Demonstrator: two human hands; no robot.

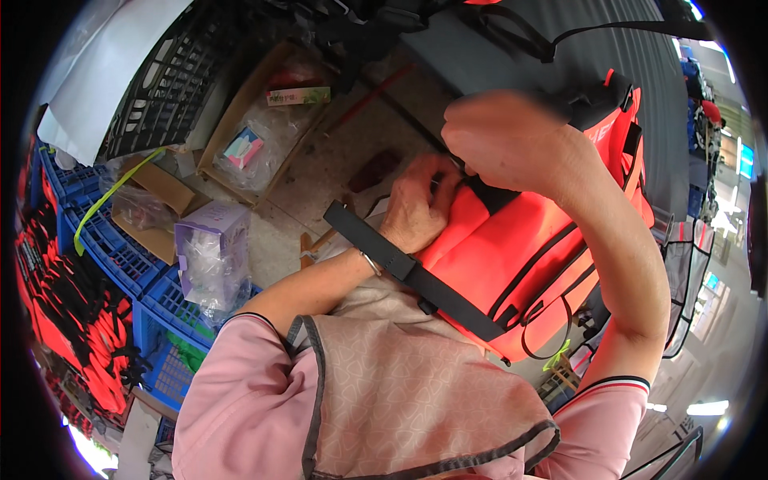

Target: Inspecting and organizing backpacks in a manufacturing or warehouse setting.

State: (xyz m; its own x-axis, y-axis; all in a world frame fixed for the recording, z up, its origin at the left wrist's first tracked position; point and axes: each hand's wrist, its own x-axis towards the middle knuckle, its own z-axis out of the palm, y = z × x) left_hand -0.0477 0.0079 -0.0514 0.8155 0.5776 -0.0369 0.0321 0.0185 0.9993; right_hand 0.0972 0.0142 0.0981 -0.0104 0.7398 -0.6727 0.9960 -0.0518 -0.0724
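Note:
A bright orange bag (512, 248) with black trim, zips and cords lies in front of me, against my beige apron (416, 376). At its left edge, my left hand (420, 204) has its fingers curled in and pinches the bag's material beside a black patch. Just right of it and higher, my right hand (508, 144) is closed like a fist over the bag. What its fingers hold is hidden from this view. A wide black strap (400, 264) runs diagonally across the bag's near side, passing below my left wrist.
Left of me stand a purple-and-white box (210, 240) with clear plastic, blue crates (112, 248) and an open cardboard box (216, 152). Orange-and-black goods (72, 304) are heaped at far left. A grey ridged surface (640, 48) lies beyond the bag, with a black strap (624, 28) across it.

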